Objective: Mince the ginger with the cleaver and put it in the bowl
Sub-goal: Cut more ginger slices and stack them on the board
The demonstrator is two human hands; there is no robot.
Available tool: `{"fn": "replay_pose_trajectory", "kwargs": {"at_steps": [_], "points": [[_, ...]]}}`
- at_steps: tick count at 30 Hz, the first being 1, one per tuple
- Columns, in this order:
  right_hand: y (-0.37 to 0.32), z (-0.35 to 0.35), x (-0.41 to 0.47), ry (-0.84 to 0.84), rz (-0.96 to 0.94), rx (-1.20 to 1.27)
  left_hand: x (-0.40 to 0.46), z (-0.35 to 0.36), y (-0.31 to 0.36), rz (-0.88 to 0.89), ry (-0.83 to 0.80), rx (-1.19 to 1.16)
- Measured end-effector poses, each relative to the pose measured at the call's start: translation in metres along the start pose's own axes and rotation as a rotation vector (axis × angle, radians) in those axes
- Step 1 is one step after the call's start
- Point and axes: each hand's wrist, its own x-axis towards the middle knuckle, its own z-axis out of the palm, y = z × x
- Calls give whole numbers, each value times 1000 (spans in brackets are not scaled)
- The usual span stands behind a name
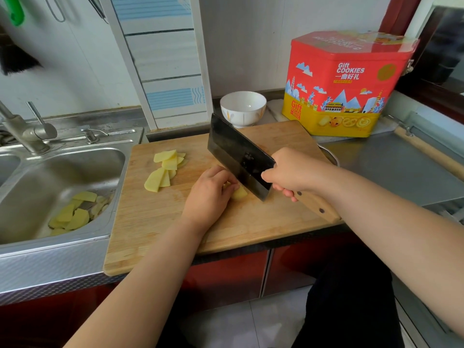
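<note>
Left hand [209,194] curled on the ginger [239,193] mid-board [155,222], fingertips pinning it. Right hand [292,172] wrapped round the cleaver [238,154] handle — blade tilted, its lower corner just beside the ginger. Slices [165,169] lie farther left on the board; more in the sink [62,172]. Bowl [243,108] stands beyond the board's far edge — red tin [349,81] to its right on the counter [391,167].

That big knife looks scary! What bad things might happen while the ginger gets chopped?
The left hand holds the ginger piece right beside the cleaver blade, so its fingers might get nicked. That piece is small and may slip. The cutting board sticks out past the counter edge, so hard chopping might tip it. The bowl stands behind the board, so bits may spill on the way.
</note>
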Motion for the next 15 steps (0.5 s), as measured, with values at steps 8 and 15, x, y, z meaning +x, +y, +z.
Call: {"fn": "replay_pose_trajectory", "kwargs": {"at_steps": [8,15], "points": [[-13,-1,-15,-17,-32,-77,0,1,-2,5,3,-1],[-29,-5,-15,-49,-14,-182,0,0,-1,-5,-15,-1]]}}
